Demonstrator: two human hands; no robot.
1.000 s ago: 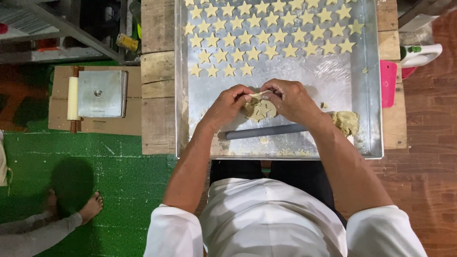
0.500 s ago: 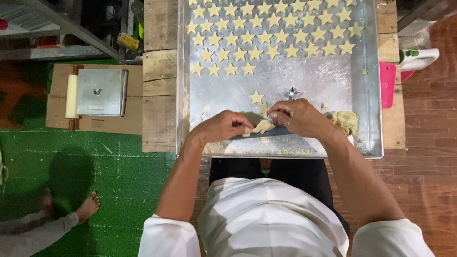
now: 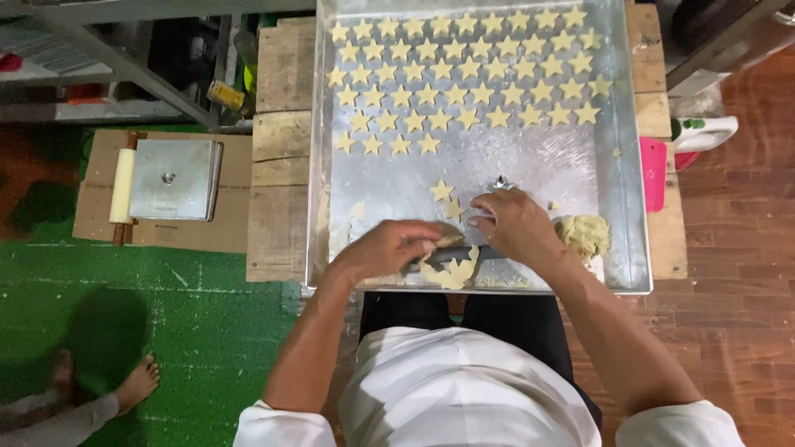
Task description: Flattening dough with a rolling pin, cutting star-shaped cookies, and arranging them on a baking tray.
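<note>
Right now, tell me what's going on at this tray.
A person is cutting star shapes out of dough on a large metal tray. The left hand holds down the rolled dough sheet at the near edge, where star holes show. The right hand is by two loose cut stars, with a small metal cutter just beyond its fingers. Rows of finished stars fill the far half, and a dough lump sits to the right.

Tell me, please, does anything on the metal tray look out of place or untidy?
Mostly tidy: the star cutouts sit in even rows on the metal tray. Two loose stars lie apart near the right hand, and small dough crumbs dot the tray's right side.
</note>
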